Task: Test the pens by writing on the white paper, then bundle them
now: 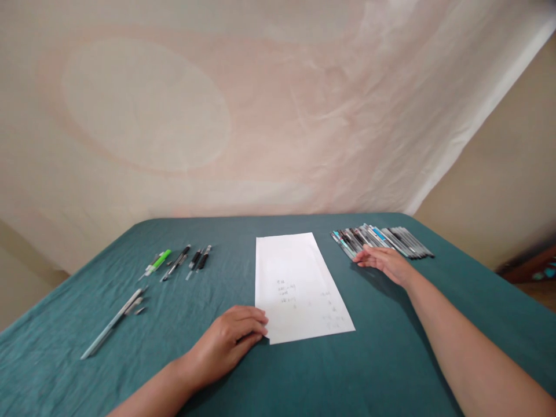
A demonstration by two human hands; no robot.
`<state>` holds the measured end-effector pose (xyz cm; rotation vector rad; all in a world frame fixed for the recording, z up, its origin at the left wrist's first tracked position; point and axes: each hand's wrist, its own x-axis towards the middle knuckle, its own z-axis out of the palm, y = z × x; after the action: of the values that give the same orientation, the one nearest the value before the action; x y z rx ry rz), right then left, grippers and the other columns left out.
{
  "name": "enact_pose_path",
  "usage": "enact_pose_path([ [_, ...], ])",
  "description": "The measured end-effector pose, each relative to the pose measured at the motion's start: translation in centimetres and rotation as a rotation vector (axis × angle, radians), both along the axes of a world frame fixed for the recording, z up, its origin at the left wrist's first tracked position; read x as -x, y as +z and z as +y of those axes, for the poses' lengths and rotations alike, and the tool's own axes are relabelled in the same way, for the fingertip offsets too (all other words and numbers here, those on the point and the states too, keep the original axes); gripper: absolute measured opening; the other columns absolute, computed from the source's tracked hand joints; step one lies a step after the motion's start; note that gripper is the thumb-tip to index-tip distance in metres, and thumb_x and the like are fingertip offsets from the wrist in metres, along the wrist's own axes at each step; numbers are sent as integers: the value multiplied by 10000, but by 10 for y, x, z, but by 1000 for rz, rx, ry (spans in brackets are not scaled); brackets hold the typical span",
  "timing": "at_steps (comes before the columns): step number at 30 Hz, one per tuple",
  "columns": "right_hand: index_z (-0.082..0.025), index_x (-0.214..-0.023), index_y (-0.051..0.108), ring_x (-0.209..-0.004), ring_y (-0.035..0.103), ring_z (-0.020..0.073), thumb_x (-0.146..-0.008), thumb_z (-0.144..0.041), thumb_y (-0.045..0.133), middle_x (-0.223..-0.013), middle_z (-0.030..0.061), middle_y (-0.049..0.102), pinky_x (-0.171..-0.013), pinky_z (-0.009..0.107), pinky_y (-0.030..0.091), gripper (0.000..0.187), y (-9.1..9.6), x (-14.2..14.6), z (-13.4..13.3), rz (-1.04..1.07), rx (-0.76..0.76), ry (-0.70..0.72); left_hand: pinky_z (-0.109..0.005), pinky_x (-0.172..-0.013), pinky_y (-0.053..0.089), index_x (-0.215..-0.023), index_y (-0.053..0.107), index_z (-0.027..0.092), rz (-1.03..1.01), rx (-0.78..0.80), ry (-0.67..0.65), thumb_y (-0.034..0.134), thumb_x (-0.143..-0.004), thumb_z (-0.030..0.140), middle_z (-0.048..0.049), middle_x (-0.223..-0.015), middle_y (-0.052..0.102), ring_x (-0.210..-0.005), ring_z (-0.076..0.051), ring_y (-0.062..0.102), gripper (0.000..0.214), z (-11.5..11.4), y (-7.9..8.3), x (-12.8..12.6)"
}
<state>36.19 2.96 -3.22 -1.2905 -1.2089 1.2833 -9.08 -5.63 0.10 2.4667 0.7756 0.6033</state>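
A white sheet of paper (299,284) with faint handwriting lies in the middle of the teal tablecloth (382,359). My left hand (230,341) rests palm down on the cloth, fingers curled loosely, fingertips touching the sheet's lower left corner. My right hand (384,262) reaches to the far right, fingers stretched out onto the near end of a row of several pens (382,240). It grips nothing that I can see.
At the left lie a green highlighter (158,262), three dark pens (189,260) and a long pale pen (113,322) beside a small cap. A cream fabric backdrop hangs behind the table. The table's right edge drops off near a wall.
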Motion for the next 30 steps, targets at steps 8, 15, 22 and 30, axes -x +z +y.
enact_pose_path([
  [8,-119,-810,699,-887,664,245,-702,-497,691,-877,123,718,-897,428,487,394,-5,4,2,63,-44,-14,-327,-942,452,-1000,662,220,13,17,6,485,-902,203,-65,-1080,647,-1077,-180,558,203,0,0,0],
  [15,-136,-769,685,-812,654,210,-742,-484,647,-813,91,706,-822,368,500,351,18,19,-4,-28,-73,43,-314,-947,443,-1006,660,224,5,24,14,491,-899,192,-55,-1091,644,-1087,-170,548,203,-2,-1,0],
  [22,-222,-1064,653,-1022,592,207,-883,-450,466,-1134,60,645,-931,368,440,346,38,97,-21,-581,-390,238,-325,-948,444,-998,666,217,3,21,6,479,-905,210,-68,-1077,651,-1076,-180,560,208,-3,4,-1],
  [30,-282,-1184,600,-1139,540,223,-878,-296,513,-1230,48,596,-984,416,415,318,-6,118,-14,-964,-792,329,-293,-965,427,-1073,630,227,43,-181,374,466,-905,291,-56,-1184,597,-1094,-176,552,243,10,5,15],
])
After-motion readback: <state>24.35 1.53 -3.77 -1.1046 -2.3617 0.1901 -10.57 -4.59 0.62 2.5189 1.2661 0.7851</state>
